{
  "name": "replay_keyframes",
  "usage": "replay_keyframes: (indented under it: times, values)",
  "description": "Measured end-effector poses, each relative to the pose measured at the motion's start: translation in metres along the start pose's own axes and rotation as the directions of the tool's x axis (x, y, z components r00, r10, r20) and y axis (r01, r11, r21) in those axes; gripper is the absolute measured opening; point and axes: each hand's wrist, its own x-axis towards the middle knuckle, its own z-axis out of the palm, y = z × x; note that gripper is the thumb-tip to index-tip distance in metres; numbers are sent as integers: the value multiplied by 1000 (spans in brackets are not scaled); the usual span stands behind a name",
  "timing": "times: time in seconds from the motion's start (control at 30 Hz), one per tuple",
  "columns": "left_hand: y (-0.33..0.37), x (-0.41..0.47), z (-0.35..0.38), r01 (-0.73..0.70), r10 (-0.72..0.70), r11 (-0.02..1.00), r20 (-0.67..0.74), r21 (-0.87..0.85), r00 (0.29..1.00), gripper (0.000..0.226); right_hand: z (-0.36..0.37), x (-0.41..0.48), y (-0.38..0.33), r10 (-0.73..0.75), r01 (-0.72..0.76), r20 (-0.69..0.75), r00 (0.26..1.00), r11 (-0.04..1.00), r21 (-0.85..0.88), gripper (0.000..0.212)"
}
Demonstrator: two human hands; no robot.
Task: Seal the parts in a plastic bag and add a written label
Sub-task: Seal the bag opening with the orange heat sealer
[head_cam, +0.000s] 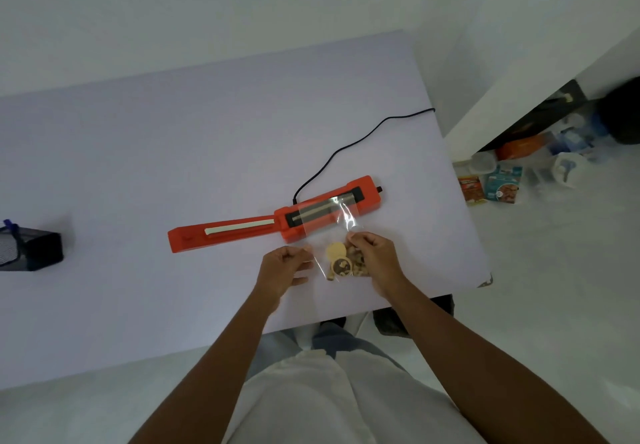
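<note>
A clear plastic bag (329, 225) lies on the white table (173, 152), its open top end draped over the sealing strip of an orange heat sealer (270, 221) whose lid is swung open to the left. Several small tan wooden parts (341, 263) sit in the bag's lower end. My left hand (285, 268) pinches the bag's left edge. My right hand (374, 258) pinches its right edge beside the parts.
A black power cord (349, 149) runs from the sealer to the table's right edge. A black mesh holder (29, 249) with a blue pen stands at the far left. Food packets and containers (502, 180) lie on the floor at the right.
</note>
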Motion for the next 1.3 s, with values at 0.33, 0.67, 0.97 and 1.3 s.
replay_keyframes:
  times: [0.33, 0.67, 0.97, 1.3]
  values:
    - [14, -11, -76, -289, 375, 915, -333, 281, 865, 40, -7, 8, -13, 12, -12, -7, 1000, 998, -56, 13]
    - [30, -16, -83, -474, 573, 803, -248, 361, 781, 40, -9, 8, -14, 17, -17, -4, 1000, 998, -65, 14]
    - [61, -7, -51, -566, 656, 712, -106, 415, 747, 28, -12, 12, -13, 2, -3, -18, 1000, 996, -92, 17]
    - [79, 4, -23, -654, 747, 537, 60, 533, 662, 37, -7, 16, -14, -8, 4, -38, 999, 996, -85, 16]
